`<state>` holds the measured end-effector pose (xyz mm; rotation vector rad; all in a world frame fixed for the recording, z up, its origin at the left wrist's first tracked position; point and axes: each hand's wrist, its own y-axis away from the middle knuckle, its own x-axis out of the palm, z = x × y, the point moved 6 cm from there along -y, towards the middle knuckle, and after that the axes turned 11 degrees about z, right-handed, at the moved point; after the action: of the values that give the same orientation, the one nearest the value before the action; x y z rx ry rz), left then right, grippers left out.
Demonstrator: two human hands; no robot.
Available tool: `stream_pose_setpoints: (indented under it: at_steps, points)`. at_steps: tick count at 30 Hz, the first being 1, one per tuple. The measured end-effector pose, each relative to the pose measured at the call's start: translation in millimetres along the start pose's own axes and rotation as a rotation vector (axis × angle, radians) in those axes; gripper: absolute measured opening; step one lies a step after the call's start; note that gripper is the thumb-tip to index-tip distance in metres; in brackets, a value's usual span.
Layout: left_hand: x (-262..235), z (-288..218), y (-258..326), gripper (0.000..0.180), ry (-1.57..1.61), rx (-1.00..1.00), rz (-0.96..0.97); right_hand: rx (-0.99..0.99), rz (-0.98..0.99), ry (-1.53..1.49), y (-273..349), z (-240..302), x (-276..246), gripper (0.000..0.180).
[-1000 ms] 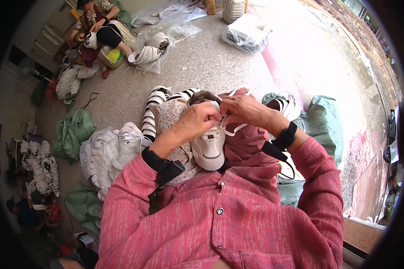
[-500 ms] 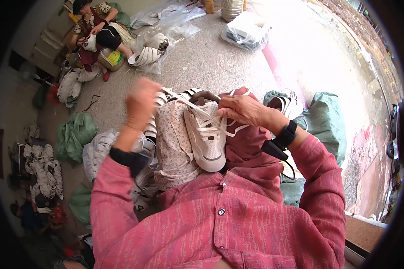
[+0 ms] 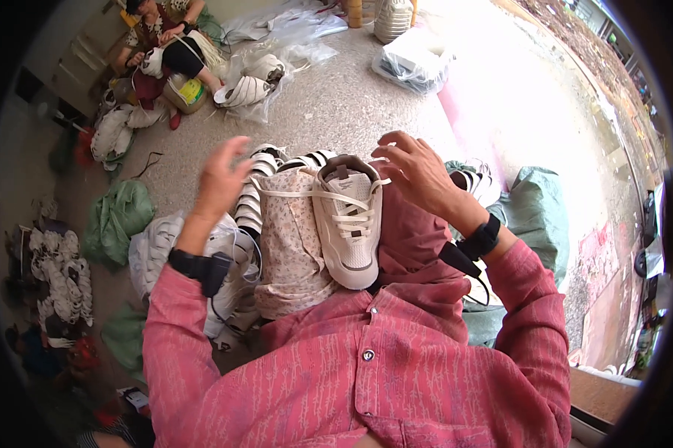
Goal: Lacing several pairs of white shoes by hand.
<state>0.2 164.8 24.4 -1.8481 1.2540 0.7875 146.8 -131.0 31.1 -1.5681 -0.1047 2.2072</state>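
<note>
A white and cream sneaker [image 3: 353,243] with a brown collar lies between my knees, its toe toward me. White laces [image 3: 295,195] cross its front; one length drapes left over the flowered cloth [image 3: 285,246] covering one knee. My left hand [image 3: 223,181] is raised beside that cloth, fingers apart, with nothing visible in it. Above the reddish trouser leg [image 3: 411,235], my right hand [image 3: 420,173] hovers just right of the shoe collar. Its fingers are bent and spread, near a short piece of lace, and I see nothing gripped.
Several strapped white shoes [image 3: 248,198] stand beyond my knees and at my left. Green sacks [image 3: 118,224] lie on both sides. A co-worker [image 3: 161,45] sits at the far left beside shoes and a plastic jug [image 3: 187,91]. A plastic-wrapped tub [image 3: 412,63] sits farther off.
Both hands have let go of the laces. My left hand has come slightly down; the right has lifted with fingers spreading. The stretched lace now lies slack across the shoe and cloth.
</note>
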Motion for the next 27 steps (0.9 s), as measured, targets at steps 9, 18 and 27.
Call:
stream_pose_setpoints:
  at_steps: [9, 18, 27]
  points:
    - [92.6, -90.7, -14.4, 0.033, 0.441, 0.122, 0.388, 0.076, 0.211, -0.098, -29.1, 14.9, 38.1, 0.03]
    - [99.7, -79.3, -2.4, 0.057, 0.506, 0.171, 0.403, 0.361, 0.209, -1.224, -3.3, -25.5, 55.0, 0.015]
    - [115.1, -85.4, -17.9, 0.033, 0.869, -0.044, 0.636, 0.175, -0.157, -0.417, -7.2, 17.4, 22.1, 0.015]
